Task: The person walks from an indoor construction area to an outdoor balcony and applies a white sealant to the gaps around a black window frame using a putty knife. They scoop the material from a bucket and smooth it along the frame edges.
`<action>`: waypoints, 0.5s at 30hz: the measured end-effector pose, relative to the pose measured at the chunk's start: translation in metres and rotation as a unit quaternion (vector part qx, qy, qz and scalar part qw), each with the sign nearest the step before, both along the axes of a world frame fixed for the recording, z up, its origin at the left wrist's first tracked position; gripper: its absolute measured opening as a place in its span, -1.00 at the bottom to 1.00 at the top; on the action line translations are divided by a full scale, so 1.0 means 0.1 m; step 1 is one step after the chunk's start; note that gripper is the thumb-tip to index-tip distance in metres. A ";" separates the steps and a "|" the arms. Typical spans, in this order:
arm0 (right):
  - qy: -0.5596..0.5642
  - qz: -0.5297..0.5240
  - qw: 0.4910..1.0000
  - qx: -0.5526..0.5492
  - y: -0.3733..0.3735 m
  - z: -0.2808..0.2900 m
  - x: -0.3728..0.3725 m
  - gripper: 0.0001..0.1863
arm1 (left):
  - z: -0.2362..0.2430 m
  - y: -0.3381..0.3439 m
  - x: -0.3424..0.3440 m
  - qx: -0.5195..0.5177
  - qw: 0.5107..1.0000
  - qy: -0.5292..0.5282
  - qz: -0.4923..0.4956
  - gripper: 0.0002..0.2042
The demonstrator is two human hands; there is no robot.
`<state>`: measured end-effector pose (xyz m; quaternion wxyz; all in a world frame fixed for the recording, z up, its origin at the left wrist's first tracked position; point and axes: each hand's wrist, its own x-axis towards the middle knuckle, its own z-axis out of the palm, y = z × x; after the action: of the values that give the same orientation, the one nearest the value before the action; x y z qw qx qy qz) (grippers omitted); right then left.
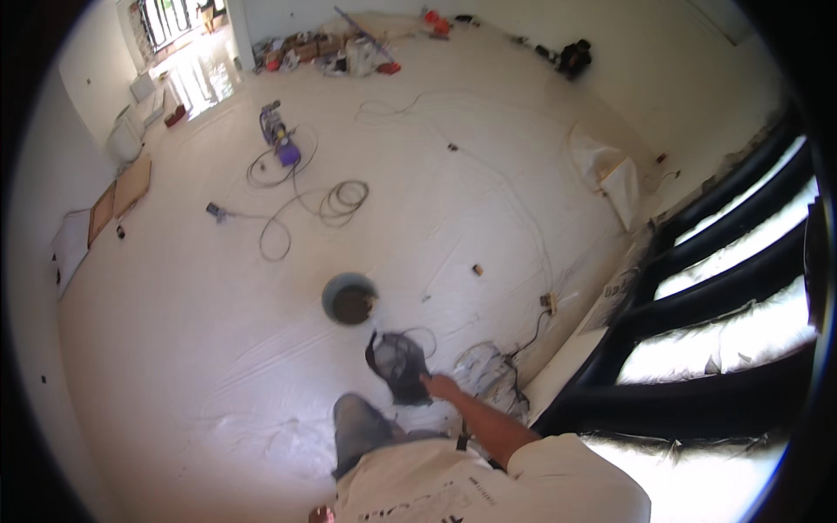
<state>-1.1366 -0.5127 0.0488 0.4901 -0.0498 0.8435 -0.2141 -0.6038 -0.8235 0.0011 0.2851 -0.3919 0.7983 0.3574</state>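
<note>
Head view: I see my right grip (pixel 441 386) pinched on a dark cap-like thing (pixel 399 362).
That thing sits just ahead and left of the right grip, its near edge in the nearly closed fingers. Farther ahead-left of the grip stands a grey-blue bucket (pixel 330 298); a crumpled greyish bundle (pixel 488 373) lies just right. My left grip (pixel 322 515) barely shows; I cannot tell its opening or hold.

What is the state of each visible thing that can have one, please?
Dark pouch-like item: gripped at its edge by the right hand
Bucket: upright, open-topped
Plastic sheeting: spread out, wrinkled in places
Thin hose: loosely coiled
Purple machine: whether running, unclear
Grey-white bundle: crumpled
</note>
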 end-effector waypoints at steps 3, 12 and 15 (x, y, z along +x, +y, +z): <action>0.204 -0.010 0.975 -0.084 -0.25 0.37 -0.55 -0.24 | -0.10 -0.65 -0.38 -0.038 0.953 0.011 -0.299 -0.57; 0.225 -0.304 0.916 0.134 0.96 -0.40 -1.00 -0.28 | 0.53 -1.62 -5.95 -0.149 0.946 0.108 -0.265 -0.73; 0.085 -0.628 0.771 0.054 1.28 -0.52 -0.84 -0.34 | 1.35 -1.43 -7.98 -0.118 0.878 0.421 -0.195 -0.69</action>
<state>-1.2206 -0.3846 -0.0033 0.1747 0.5000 0.7350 -0.4234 -1.4021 -0.9662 0.1362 -0.0627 -0.0717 0.9395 0.3289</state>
